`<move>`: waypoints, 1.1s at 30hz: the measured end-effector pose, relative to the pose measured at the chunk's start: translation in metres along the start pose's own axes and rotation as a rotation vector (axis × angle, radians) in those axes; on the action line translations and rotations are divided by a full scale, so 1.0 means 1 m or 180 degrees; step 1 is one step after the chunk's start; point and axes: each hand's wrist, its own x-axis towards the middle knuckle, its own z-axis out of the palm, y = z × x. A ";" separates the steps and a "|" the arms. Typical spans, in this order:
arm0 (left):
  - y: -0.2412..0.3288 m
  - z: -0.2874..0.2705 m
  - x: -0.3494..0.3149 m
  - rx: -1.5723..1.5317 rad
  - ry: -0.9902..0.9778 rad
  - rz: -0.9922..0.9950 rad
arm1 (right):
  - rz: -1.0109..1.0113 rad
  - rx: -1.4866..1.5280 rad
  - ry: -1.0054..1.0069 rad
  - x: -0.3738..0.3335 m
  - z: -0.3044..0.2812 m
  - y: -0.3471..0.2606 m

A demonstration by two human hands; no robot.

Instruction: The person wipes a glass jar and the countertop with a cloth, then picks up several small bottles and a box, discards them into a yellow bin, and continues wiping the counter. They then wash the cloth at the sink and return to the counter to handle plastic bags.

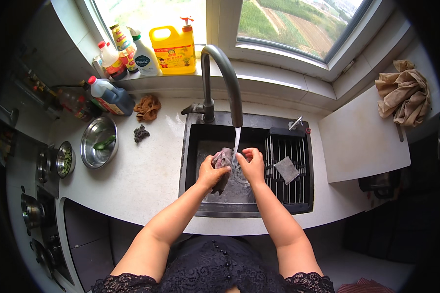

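Note:
Over the dark sink [230, 207], my left hand [209, 174] is closed around a wet, crumpled grey-pink cloth [223, 158], whose lower end hangs below the fingers. A stream of water [237, 139] runs from the curved grey tap [222, 53] and falls between my two hands. To the right of the stream, my right hand [252, 167] has its fingers bent and apart, with nothing seen in them. It is close to the cloth but apart from it.
A black drying rack [298, 180] holding a grey scrubbing pad [286, 170] fills the sink's right side. Left on the counter stand a steel bowl [99, 163] with a green vegetable, a brown rag [147, 107] and a dark scourer [141, 133]. A white cutting board [362, 141] leans at right.

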 end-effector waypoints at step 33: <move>0.008 0.009 0.025 -0.0951 0.0289 0.0054 | 0.1228 0.2856 -0.0417 -0.006 -0.036 0.050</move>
